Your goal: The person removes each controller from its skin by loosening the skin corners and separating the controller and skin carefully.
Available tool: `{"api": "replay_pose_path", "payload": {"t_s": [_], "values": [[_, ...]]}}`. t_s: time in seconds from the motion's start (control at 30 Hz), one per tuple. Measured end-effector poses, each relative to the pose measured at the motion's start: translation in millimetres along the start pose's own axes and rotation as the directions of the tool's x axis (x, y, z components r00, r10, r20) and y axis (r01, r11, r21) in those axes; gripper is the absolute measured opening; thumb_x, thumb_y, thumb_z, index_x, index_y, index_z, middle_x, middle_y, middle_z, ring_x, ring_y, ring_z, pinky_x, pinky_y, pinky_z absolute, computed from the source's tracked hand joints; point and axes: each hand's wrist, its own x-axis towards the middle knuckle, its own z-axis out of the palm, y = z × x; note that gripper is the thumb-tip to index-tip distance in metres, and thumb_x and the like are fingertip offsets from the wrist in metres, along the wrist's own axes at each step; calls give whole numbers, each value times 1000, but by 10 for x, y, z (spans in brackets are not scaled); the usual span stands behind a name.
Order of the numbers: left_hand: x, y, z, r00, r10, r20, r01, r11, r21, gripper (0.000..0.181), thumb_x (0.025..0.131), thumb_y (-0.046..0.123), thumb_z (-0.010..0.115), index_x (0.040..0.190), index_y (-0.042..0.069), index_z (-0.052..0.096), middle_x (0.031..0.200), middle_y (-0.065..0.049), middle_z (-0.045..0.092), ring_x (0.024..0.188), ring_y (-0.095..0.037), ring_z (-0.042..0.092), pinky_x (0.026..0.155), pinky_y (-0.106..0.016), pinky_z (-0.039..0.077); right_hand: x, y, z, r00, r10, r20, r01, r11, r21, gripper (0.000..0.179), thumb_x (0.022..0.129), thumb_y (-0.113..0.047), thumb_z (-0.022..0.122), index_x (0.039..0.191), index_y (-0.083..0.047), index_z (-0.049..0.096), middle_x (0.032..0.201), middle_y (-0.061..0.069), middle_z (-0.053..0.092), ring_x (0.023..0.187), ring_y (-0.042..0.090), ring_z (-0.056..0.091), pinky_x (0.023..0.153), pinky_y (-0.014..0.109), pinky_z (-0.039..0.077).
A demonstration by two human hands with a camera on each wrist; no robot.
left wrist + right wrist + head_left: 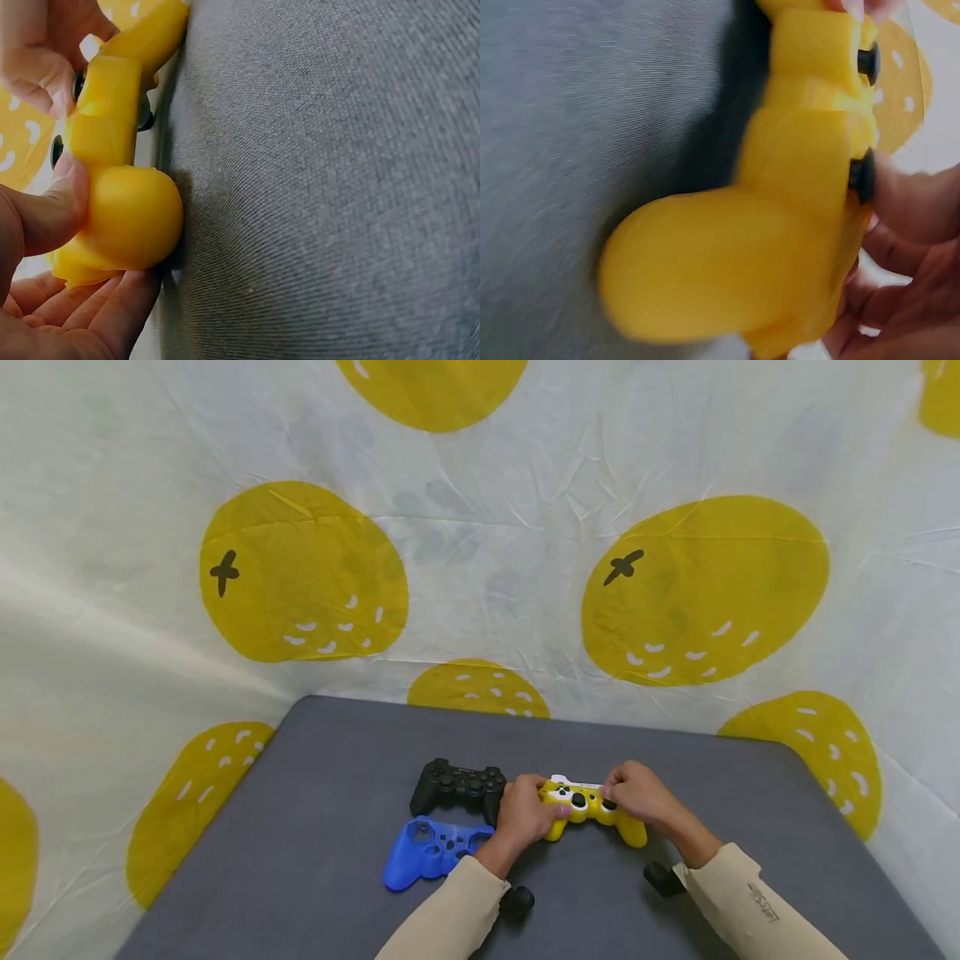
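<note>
A yellow silicone cover [634, 832] sits around a game controller whose white top edge [558, 779] shows along the far side. Two black thumbsticks stick up through it, and one stick [57, 151] is plain in the left wrist view. My left hand [527, 814] grips the left end, thumb on the face and fingers underneath. At the far right corner my right hand [637, 790] pinches the cover's edge, its thumb beside a stick [862, 176]. In the right wrist view the rounded yellow handle [697, 270] is close over the table.
A black game controller [459, 783] lies just left of my left hand. Nearer me is a blue controller cover [427, 858], partly behind the left forearm. All rest on a dark grey table [315, 827], backed by a white cloth [495, 585] printed with yellow fruit.
</note>
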Motion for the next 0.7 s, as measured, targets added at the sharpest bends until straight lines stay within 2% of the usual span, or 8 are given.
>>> {"api": "replay_pose_path", "payload": {"t_s": [0.07,0.13,0.27,0.37,0.47,0.53,0.63,0.7], "values": [[-2,5,0,1000,-3,0,3,1000,13,50,80,31,92,120,5,76,104,-9,77,83,-17,67,78,-32,58,25,-40,18,999,50,-9,-50,999,10,46,98,-4,56,56,-14,41,54,-5,28,50,11,23,54,26,28],[-5,11,0,1000,-6,3,6,1000,22,50,80,31,91,120,5,76,103,-8,77,82,-16,67,77,-31,58,32,-76,27,997,68,-23,-68,998,7,48,98,-3,55,55,-15,36,55,-5,26,51,11,23,56,27,28],[-17,30,-9,1000,-13,2,13,1000,9,48,80,31,92,118,5,77,98,-7,77,79,-15,66,72,-30,56,23,-108,25,993,114,-42,-113,993,28,47,99,-4,56,56,-13,40,56,-4,30,53,13,32,58,28,34],[-26,40,-13,1000,-5,-11,5,1000,13,48,79,31,92,118,6,77,99,-7,77,80,-16,66,74,-30,56,0,-105,18,991,128,-50,-124,990,64,44,100,-5,56,58,-11,44,59,-3,34,56,15,37,61,29,37],[-30,35,-6,1000,-4,-27,5,1000,27,49,78,31,93,118,6,77,100,-7,77,82,-17,66,77,-32,56,-25,-82,19,992,115,-45,-111,990,92,43,101,-5,55,60,-11,43,60,-2,31,56,15,34,60,29,35],[-33,30,1,999,-10,-32,11,1000,28,49,78,31,93,118,7,78,100,-7,77,82,-17,67,77,-32,56,-50,-59,20,994,99,-48,-93,989,115,40,102,-4,55,63,-7,47,62,-1,34,58,16,33,61,30,34],[-30,19,17,999,-17,-32,18,1000,22,49,79,31,92,119,7,77,101,-7,78,81,-17,67,75,-32,57,-91,-20,17,996,52,-74,-42,989,139,29,100,-1,57,71,2,57,72,5,46,66,19,40,64,31,36],[-30,12,25,999,-21,-33,21,1000,20,49,80,31,92,119,7,77,101,-7,78,81,-17,67,74,-31,57,-120,10,19,995,15,-95,-1,990,144,21,98,1,59,78,6,63,87,11,56,79,23,47,70,32,38]]}}
